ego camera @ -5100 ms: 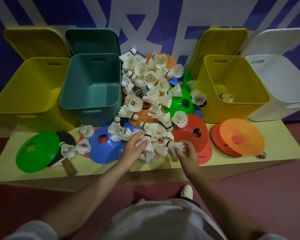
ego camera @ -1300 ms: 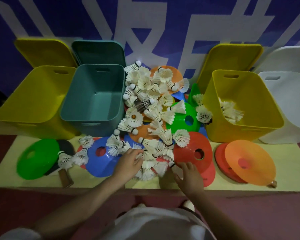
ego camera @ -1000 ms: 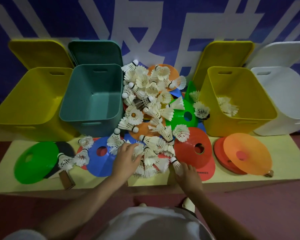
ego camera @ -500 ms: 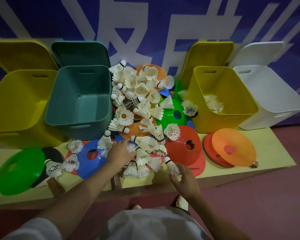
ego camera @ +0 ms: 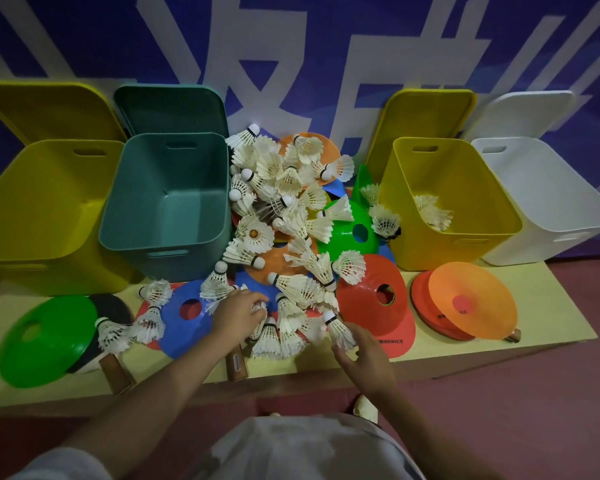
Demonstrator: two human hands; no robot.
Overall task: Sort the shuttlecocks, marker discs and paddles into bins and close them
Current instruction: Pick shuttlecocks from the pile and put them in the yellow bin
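Left hand (ego camera: 237, 315) grip clenched on shuttlecocks (ego camera: 284, 327) at desk (ego camera: 541, 306) front edge; right hand (ego camera: 364, 351) grip pinches one shuttlecock (ego camera: 338, 329). More already in right yellow bin (ego camera: 458, 237).

Yellow bench (ego camera: 551, 306); blue lettered backdrop (ego camera: 326, 46)

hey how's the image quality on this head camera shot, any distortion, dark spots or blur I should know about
Head view: wide-angle bending curves the pale yellow table edge and splays the white plastic bin outward; corners darken; centre evenly lit, the pile of white feather shuttlecocks sharp; no strong glare; the left hand and right hand look slightly soft.
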